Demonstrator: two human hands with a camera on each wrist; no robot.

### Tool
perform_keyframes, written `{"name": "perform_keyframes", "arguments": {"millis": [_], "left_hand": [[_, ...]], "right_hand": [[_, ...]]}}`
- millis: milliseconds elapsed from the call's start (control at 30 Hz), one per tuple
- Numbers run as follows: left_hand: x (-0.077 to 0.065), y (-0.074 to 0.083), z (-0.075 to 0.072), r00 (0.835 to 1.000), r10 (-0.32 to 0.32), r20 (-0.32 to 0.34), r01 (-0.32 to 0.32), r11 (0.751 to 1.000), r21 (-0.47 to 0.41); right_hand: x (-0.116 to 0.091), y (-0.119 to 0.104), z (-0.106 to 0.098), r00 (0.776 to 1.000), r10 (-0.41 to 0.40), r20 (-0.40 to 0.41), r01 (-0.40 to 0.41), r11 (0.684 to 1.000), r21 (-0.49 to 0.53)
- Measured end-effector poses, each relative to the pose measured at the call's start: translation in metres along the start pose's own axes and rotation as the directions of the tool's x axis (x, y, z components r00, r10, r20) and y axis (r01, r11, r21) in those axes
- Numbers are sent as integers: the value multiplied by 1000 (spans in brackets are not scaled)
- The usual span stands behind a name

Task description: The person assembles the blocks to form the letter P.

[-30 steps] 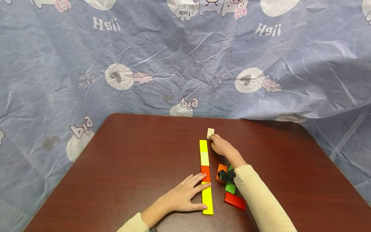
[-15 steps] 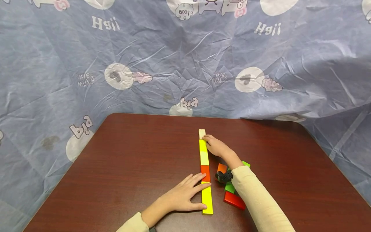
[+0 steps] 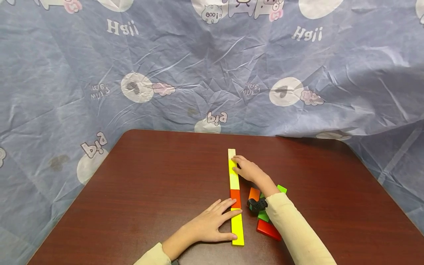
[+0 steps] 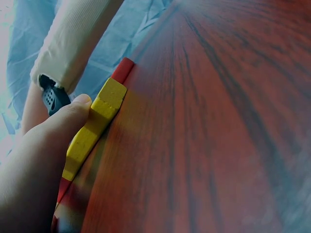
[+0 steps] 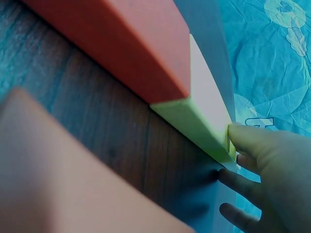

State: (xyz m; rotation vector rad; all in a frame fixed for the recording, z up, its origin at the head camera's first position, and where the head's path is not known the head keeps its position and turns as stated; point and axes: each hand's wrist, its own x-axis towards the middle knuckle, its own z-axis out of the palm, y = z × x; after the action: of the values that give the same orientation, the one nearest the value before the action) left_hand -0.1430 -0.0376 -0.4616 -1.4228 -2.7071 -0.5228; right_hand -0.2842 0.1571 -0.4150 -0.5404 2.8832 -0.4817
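Currently, with the block row (image 3: 234, 183) on the bench (image 3: 149, 176), the left grip (image 3: 212, 225), spread wide, and the right grip (image 3: 250, 171), fingers parted, touch its near and far ends respectively, neither clasping it.

Two red blocks (image 3: 235, 194), one orange block (image 3: 254, 193)

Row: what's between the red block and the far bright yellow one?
Pale yellow block, end to end with the red block and bright yellow block. Head view.
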Motion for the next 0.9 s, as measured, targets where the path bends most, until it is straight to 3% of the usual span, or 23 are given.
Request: {"name": "perform_keyframes", "arguments": {"millis": [900], "left_hand": [[-1,21,6,1000,23,16,-24,998,51]], "right_hand": [[-34,6,-1,999,4,-32,-4,1000,1]]}}
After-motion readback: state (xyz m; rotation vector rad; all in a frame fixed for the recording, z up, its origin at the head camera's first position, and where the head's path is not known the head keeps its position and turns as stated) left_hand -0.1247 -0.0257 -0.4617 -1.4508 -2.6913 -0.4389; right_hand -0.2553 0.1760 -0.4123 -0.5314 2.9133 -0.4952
